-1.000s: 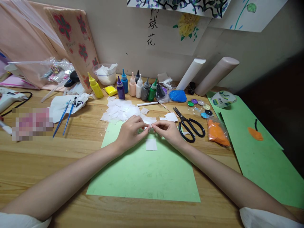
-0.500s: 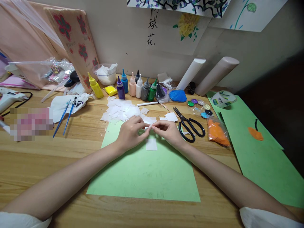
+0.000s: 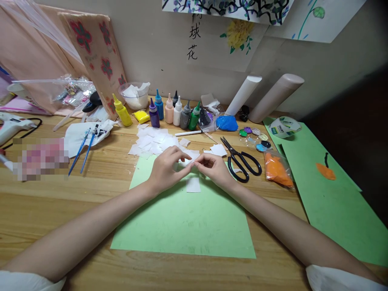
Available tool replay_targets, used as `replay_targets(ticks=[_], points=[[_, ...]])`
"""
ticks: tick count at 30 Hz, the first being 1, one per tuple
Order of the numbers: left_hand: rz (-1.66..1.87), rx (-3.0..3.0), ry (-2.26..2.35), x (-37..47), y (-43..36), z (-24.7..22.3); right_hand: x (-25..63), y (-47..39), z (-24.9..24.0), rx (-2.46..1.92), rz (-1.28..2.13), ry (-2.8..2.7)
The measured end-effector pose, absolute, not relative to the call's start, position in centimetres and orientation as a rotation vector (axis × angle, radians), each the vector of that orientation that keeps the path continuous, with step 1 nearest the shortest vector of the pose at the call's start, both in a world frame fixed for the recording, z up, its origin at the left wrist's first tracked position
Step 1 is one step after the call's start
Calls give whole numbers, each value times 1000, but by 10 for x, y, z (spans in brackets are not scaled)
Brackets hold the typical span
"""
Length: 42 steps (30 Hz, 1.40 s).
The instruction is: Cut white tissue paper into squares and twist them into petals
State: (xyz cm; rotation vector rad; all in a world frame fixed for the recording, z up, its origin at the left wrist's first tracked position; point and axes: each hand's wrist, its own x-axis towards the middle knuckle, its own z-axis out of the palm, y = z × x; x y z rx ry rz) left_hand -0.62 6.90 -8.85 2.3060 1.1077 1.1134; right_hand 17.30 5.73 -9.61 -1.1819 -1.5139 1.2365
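Note:
My right hand (image 3: 214, 166) pinches a small white piece of paper (image 3: 194, 162) between thumb and fingertips, above the far part of a green sheet (image 3: 182, 226). From the other side my left hand (image 3: 169, 166) meets it: the thumb tip touches at the pinched paper, while the index finger arches a little apart from the thumb. Most of the pinched piece is hidden by the fingers. Just below the hands a white paper square (image 3: 193, 185) lies flat on the green sheet. Behind the left hand spreads a pile of white paper pieces (image 3: 154, 139).
Black-handled scissors (image 3: 242, 159) and a bag of orange clay (image 3: 277, 169) lie right of my right hand. Paint bottles (image 3: 177, 113) line the wall. Paintbrushes (image 3: 87, 151) and a glue gun (image 3: 15, 125) are at left. Another green sheet (image 3: 342, 214) covers the right side.
My left index finger has lifted slightly, widening the gap to the thumb. My right hand stays pinched in nearly the same place.

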Motion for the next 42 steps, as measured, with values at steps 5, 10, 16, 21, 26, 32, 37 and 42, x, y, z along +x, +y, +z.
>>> replay_targets(ticks=[5, 10, 16, 21, 26, 32, 37, 42], points=[[1109, 2396, 1020, -6, 67, -92, 173, 56, -96, -1158, 1278, -1510], [1086, 2266, 1141, -5, 69, -91, 172, 57, -96, -1169, 1258, -1506], [1241, 1814, 1427, -8, 78, -94, 173, 58, -96, -1169, 1247, -1470], [1346, 1521, 1618, -15, 89, -101, 174, 62, -97, -1209, 1254, -1267], [1369, 1732, 1632, -13, 86, -97, 174, 67, -101, -1140, 1279, -1149], [1253, 2155, 1628, -7, 71, -86, 173, 57, -103, -1263, 832, -1724], [866, 2422, 1542, -4, 68, -91, 173, 54, -100, -1336, 625, -1864], [760, 2427, 1551, -6, 71, -94, 173, 52, -94, -1240, 506, -1963]])
